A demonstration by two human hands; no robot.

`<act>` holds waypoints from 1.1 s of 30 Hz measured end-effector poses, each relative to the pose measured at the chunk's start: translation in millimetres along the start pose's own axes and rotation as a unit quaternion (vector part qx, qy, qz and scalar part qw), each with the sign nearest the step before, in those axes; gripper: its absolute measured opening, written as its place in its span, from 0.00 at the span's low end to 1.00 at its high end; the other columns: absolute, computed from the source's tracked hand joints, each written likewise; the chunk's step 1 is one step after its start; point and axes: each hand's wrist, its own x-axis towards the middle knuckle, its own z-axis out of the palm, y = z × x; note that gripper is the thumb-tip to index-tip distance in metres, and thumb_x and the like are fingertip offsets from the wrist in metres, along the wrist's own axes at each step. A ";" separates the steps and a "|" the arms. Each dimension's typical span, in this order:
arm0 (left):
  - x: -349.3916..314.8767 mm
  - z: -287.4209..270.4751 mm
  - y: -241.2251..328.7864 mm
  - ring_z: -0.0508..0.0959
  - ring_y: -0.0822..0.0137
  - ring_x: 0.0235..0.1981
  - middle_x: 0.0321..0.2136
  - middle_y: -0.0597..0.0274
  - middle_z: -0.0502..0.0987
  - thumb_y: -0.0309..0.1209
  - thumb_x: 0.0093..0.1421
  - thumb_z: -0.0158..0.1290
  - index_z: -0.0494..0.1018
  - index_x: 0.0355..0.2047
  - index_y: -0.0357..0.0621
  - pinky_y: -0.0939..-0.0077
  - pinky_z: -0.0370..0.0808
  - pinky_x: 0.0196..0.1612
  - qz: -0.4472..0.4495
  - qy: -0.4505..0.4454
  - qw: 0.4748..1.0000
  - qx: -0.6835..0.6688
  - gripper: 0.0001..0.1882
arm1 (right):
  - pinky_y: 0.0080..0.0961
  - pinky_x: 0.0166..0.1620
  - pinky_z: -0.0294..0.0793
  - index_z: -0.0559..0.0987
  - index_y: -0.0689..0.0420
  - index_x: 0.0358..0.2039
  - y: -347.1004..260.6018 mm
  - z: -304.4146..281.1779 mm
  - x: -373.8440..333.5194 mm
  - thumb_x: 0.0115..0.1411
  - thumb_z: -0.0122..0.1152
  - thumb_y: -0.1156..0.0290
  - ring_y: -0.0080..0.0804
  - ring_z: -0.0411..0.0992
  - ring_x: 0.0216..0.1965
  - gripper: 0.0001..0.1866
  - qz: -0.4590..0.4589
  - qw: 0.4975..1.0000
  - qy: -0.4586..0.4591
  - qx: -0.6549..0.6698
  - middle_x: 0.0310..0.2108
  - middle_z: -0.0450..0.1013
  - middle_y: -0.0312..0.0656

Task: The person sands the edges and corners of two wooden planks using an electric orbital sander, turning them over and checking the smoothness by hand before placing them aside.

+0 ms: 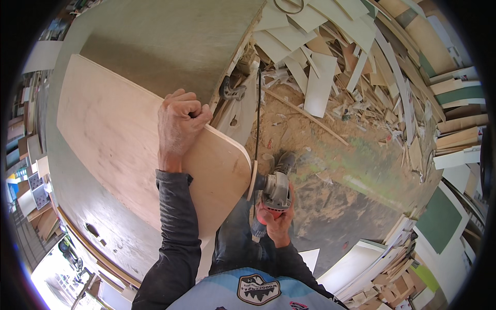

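A pale plywood panel (116, 139) with a rounded corner leans over the workbench, its long edge running up to the left. My left hand (182, 121) is closed over that edge, gripping the panel near the rounded end. In my right hand (281, 223) is an angle grinder (277, 192), held by its red and grey body. The grinder's thin sanding disc (252, 181) stands on edge at the panel's rounded corner, touching it or very close. A black cord (259, 103) runs upward from near the disc.
The greenish workbench (175, 36) extends beyond the panel, with a dark curved fitting (232, 90) at its side. Wood offcuts (320, 82) are heaped on the dusty floor at the far right. Stacked boards (460, 134) line the right side. My shoe (285, 161) shows beyond the grinder.
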 end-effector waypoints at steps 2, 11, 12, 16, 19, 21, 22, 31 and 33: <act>-0.2 0.2 0.8 0.62 0.62 0.21 0.13 0.61 0.62 0.23 0.47 0.61 0.61 0.11 0.36 0.66 0.63 0.30 -0.022 -0.007 1.000 0.011 0.18 | 0.27 0.42 0.80 0.51 0.55 0.72 4.6 -0.1 -3.3 0.50 0.75 0.76 0.29 0.77 0.39 0.54 -0.005 1.000 0.007 0.001 0.48 0.73 0.43; 1.4 -1.1 4.8 0.63 0.63 0.21 0.13 0.62 0.63 0.23 0.46 0.60 0.62 0.11 0.36 0.66 0.62 0.30 -0.015 0.005 1.000 0.015 0.17 | 0.26 0.42 0.79 0.50 0.53 0.73 17.4 8.3 -19.2 0.50 0.75 0.78 0.30 0.75 0.39 0.55 -0.008 0.999 0.024 0.032 0.51 0.71 0.44; 1.2 -0.6 4.4 0.63 0.63 0.21 0.13 0.62 0.63 0.23 0.46 0.61 0.62 0.11 0.36 0.66 0.63 0.30 -0.016 0.002 1.000 0.019 0.17 | 0.26 0.42 0.79 0.50 0.53 0.73 20.7 9.3 -19.2 0.50 0.76 0.78 0.30 0.75 0.40 0.55 -0.007 0.999 0.025 0.041 0.52 0.71 0.44; 0.2 -0.6 1.9 0.63 0.63 0.21 0.13 0.63 0.64 0.22 0.46 0.61 0.62 0.11 0.37 0.66 0.63 0.30 -0.014 -0.007 1.000 0.026 0.17 | 0.26 0.43 0.79 0.50 0.53 0.72 27.3 13.4 -21.5 0.49 0.76 0.78 0.30 0.74 0.42 0.56 -0.011 0.997 0.038 0.059 0.53 0.70 0.44; 0.0 -1.0 2.2 0.63 0.63 0.20 0.13 0.62 0.64 0.23 0.46 0.61 0.62 0.11 0.37 0.66 0.63 0.30 -0.010 -0.005 1.000 0.021 0.17 | 0.27 0.43 0.79 0.51 0.53 0.72 35.4 14.8 -26.0 0.49 0.76 0.79 0.30 0.74 0.42 0.55 -0.036 0.997 0.025 0.059 0.54 0.69 0.44; 0.2 -0.8 2.3 0.63 0.63 0.20 0.13 0.62 0.63 0.23 0.45 0.61 0.62 0.11 0.37 0.66 0.63 0.30 -0.007 -0.003 1.000 0.019 0.17 | 0.27 0.43 0.79 0.50 0.53 0.72 41.0 19.3 -31.4 0.49 0.76 0.79 0.31 0.75 0.42 0.55 -0.035 0.996 0.038 0.073 0.55 0.68 0.45; 0.4 -0.6 1.7 0.63 0.62 0.20 0.13 0.62 0.63 0.23 0.45 0.61 0.61 0.11 0.37 0.66 0.62 0.30 -0.006 -0.003 1.000 0.019 0.18 | 0.27 0.43 0.79 0.50 0.53 0.72 43.3 22.0 -34.0 0.49 0.76 0.79 0.31 0.75 0.43 0.55 -0.034 0.995 0.045 0.079 0.55 0.68 0.45; 2.4 -0.7 4.1 0.61 0.62 0.20 0.13 0.60 0.62 0.23 0.46 0.62 0.60 0.12 0.34 0.65 0.61 0.29 -0.010 -0.008 1.000 0.016 0.19 | 0.31 0.50 0.79 0.48 0.56 0.71 66.2 28.6 -46.4 0.52 0.76 0.75 0.36 0.74 0.49 0.55 -0.056 0.995 0.072 0.035 0.58 0.65 0.48; 2.1 -0.7 3.8 0.60 0.62 0.20 0.13 0.60 0.61 0.23 0.46 0.62 0.60 0.12 0.34 0.65 0.61 0.28 -0.013 -0.009 1.000 0.015 0.19 | 0.31 0.53 0.76 0.48 0.58 0.71 71.1 28.1 -48.6 0.52 0.76 0.75 0.36 0.72 0.53 0.55 -0.068 0.995 0.067 0.017 0.59 0.64 0.48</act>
